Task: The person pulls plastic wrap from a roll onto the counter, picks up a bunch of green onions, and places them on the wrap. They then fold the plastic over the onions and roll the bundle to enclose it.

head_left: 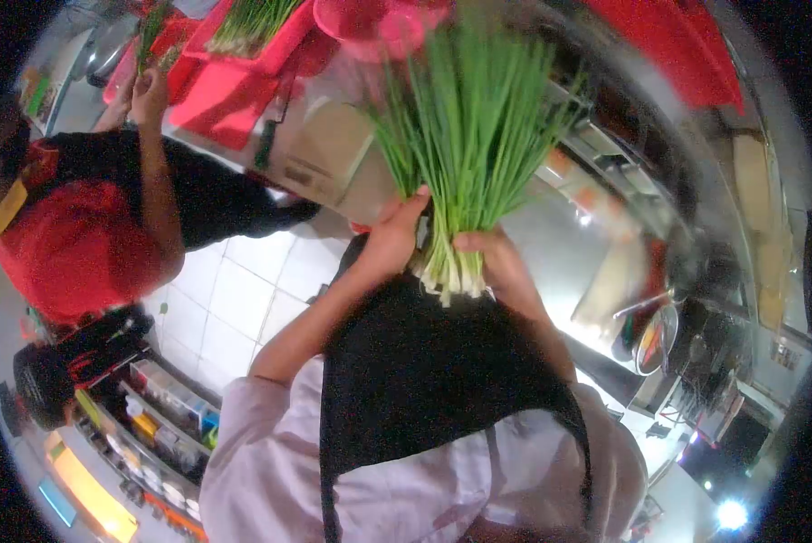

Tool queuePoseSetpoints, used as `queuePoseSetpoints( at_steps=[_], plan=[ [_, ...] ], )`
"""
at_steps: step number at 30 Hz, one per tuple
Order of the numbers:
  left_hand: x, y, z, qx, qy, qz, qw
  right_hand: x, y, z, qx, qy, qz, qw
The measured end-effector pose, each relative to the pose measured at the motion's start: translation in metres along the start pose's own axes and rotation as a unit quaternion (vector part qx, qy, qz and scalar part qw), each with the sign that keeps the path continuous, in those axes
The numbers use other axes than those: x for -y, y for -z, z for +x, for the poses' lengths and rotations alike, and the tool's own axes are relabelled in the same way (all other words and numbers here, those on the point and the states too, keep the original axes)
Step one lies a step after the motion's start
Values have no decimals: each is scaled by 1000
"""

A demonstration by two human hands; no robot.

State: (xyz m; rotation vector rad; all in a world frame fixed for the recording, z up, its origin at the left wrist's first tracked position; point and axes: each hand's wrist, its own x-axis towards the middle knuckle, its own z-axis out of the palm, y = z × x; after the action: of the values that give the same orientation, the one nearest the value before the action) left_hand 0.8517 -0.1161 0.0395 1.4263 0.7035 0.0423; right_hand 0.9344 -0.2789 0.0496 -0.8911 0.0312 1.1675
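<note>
A large bunch of spring onions (469, 127) stands upright in front of my black apron. Its green tops fan out away from me and are blurred at the tips, and the white root ends point back towards my body. My left hand (394, 237) closes on the left side of the bunch, thumb along the stalks. From the right, my right hand (499, 257) wraps the lower stalks just above the white ends. Some fingers of both hands are hidden behind the stalks.
A chopping board (329, 145) and a dark-handled knife (267, 145) lie on the counter ahead left. Beyond them, a pink tray (270, 54) holds more spring onions, beside a pink basin (370, 27). At left, a co-worker in red (89, 244) handles stalks. A steel counter (560, 262) runs along my right.
</note>
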Motion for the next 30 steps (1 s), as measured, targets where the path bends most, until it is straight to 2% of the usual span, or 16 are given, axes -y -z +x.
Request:
queuePoseSetpoints(
  at_steps=[2,4,6,8,10,14,16,18,20,21,22,24,25,26,28,30],
  plan=[
    [-7,-6,-9,11,-21,-19,1000,5,-14,0,-18,46,-74,996],
    [-4,-13,-11,7,-48,-96,994,7,-21,0,-15,56,-60,997],
    [-1,-11,-10,18,-20,-94,995,3,-17,3,-45,14,-60,997],
    [3,-10,-10,29,5,-92,995,3,-15,3,-47,32,-71,996],
    [7,-8,-11,55,-1,-122,991,-2,-8,8,-11,1,-32,999],
    [22,-7,5,43,-39,-10,998,1,-18,5,-23,-4,-35,999],
    [66,-9,31,109,14,-173,979,-9,1,13,8,5,-24,1000],
    [60,-12,31,114,-14,-167,979,-13,-3,21,-18,6,-41,999],
    [51,-13,21,81,-49,-142,985,-21,1,28,0,46,-68,997],
    [44,-11,15,45,-120,14,992,-19,1,25,0,55,-95,994],
    [45,-10,15,45,-122,15,991,-16,-1,22,1,56,-96,994],
    [39,-8,14,62,-177,130,974,-10,-5,18,-36,46,-175,983],
    [36,-8,10,96,-175,102,975,-6,-10,16,-35,48,-177,982],
    [42,-9,11,97,-176,102,974,-4,-14,12,-42,36,-114,992],
    [57,-11,18,30,-302,247,920,-2,-15,8,-48,27,-51,997],
    [56,-11,19,28,-298,222,928,-7,-9,9,-9,62,-52,997]
  ],
)
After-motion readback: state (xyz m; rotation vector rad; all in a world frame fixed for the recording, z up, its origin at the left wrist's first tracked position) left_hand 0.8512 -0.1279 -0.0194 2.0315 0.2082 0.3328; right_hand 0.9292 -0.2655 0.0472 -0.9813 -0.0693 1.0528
